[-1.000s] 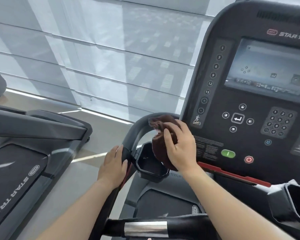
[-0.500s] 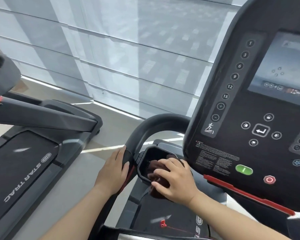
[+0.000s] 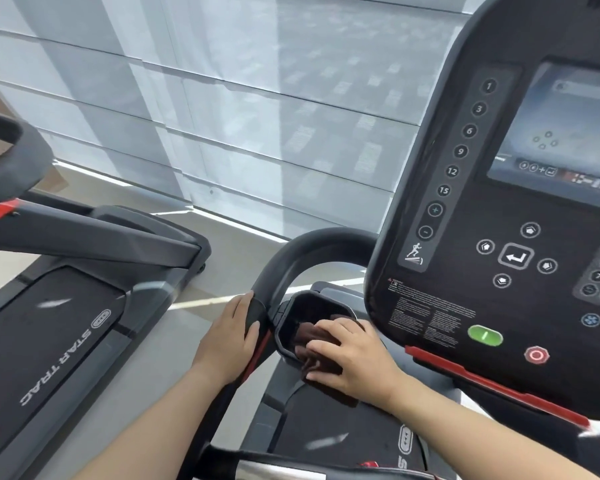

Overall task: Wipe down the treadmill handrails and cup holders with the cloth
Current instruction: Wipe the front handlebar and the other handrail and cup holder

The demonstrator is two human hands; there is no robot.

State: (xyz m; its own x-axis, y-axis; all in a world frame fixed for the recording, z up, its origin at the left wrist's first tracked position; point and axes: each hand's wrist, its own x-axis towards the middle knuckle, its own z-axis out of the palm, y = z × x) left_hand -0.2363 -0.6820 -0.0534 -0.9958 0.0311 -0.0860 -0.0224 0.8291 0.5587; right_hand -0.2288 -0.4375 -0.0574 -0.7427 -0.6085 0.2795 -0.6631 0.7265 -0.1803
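1. Cloth [image 3: 314, 344]: dark brown, bunched, part inside the cup holder [image 3: 288, 332] and part draped over its near rim. It lies under your right hand [image 3: 355, 358].
2. Right hand: fingers spread and pressed flat on the cloth, pushing it into the holder; not a pinch. With no real grasp, the cloth could slide out from under your palm and drop onto the belt [image 3: 343, 434] below.
3. Cup holder: deep, with angled walls. Its floor is hidden by the cloth, so you cannot tell whether the bottom corners are being reached; a flat press probably misses them.
4. Left hand [image 3: 231, 336]: curled around the handrail [image 3: 291, 258] just beside the holder, thumb on the rail. The strip under this grip will go unwiped unless you shift the hand.
5. Red strip [image 3: 255, 355] on the rail below your left thumb: a snag point for a dragged cloth edge, likely.
6. Console [image 3: 465, 306]: just right of the holder, with the green button [image 3: 484, 336] and red button [image 3: 536, 355] near your right wrist. A wide sweep or a lifted elbow could press one and start the belt.
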